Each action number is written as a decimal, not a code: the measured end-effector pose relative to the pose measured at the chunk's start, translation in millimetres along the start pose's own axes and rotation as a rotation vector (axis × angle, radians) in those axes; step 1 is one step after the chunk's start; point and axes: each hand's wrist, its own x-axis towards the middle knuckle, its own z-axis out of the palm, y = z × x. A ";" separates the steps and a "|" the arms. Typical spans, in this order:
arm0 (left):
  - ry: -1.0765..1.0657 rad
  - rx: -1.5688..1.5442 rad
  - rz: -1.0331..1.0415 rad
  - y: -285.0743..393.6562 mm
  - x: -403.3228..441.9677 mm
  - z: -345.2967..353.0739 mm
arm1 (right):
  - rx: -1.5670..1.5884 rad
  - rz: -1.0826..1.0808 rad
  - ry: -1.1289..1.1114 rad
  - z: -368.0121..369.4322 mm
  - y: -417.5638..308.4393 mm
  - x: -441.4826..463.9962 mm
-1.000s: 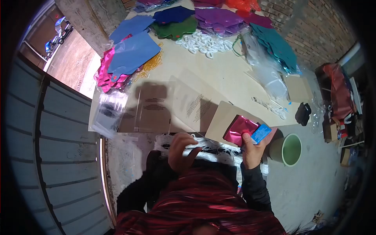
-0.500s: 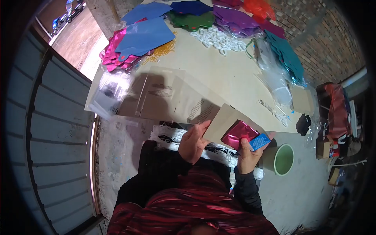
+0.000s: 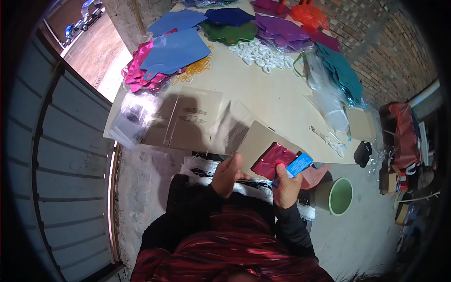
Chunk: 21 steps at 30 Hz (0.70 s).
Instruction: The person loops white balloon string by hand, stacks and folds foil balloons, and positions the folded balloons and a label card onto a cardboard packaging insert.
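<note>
My right hand (image 3: 287,187) grips a brown cardboard sheet (image 3: 256,143) together with a shiny magenta packet (image 3: 277,159) and a blue label (image 3: 299,164), thumb on top. Close to the sheet's lower left corner is my left hand (image 3: 227,176), its fingers partly spread; nothing shows in it. Clear plastic bags with printed text (image 3: 195,113) lie on the table (image 3: 268,98), left of the sheet. White strings (image 3: 202,170) hang beneath the table's front edge, behind my hands.
Blue sheets (image 3: 176,51), green pieces (image 3: 230,33), purple pieces (image 3: 282,34) and teal pieces (image 3: 340,70) line the table's far side. White loops (image 3: 260,55) lie between them. A green bucket (image 3: 340,196) stands on the floor at right.
The cardboard, packet and label have shifted left with my right hand. My left hand has risen to the sheet's left corner, and a clear bag beside the sheet is now bent upward.
</note>
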 end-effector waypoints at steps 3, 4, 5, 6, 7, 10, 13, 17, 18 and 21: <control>-0.510 0.480 -0.268 37.1 -18.9 -16.5 | -0.227 0.007 -0.047 -19.2 -19.7 15.9; -0.428 0.626 -0.261 54.3 -31.6 -4.6 | -0.276 0.043 -0.106 -26.2 -29.1 21.7; -0.411 0.764 0.089 66.4 -36.7 4.2 | -0.329 0.085 -0.164 -28.4 -40.6 25.7; -0.379 0.878 0.446 77.5 -36.9 12.2 | -0.343 0.131 -0.199 -26.4 -51.0 28.4; -0.330 0.976 0.811 87.9 -34.6 18.8 | -0.401 0.140 -0.253 -31.1 -56.9 30.3; -0.239 1.421 1.058 117.7 -11.5 43.3 | -0.518 0.145 -0.381 -34.8 -75.1 35.7; -0.488 0.917 0.256 111.9 -1.0 38.7 | -0.665 0.122 -0.496 -29.8 -100.4 35.7; -0.577 0.948 0.274 90.6 2.8 37.2 | -0.729 0.220 -0.592 -30.5 -106.7 37.5; -0.569 0.942 0.280 88.2 0.3 37.4 | -0.738 0.232 -0.632 -31.9 -105.0 38.6; -0.634 1.041 0.435 82.4 0.8 30.5 | -0.717 0.216 -0.681 -35.6 -98.1 39.9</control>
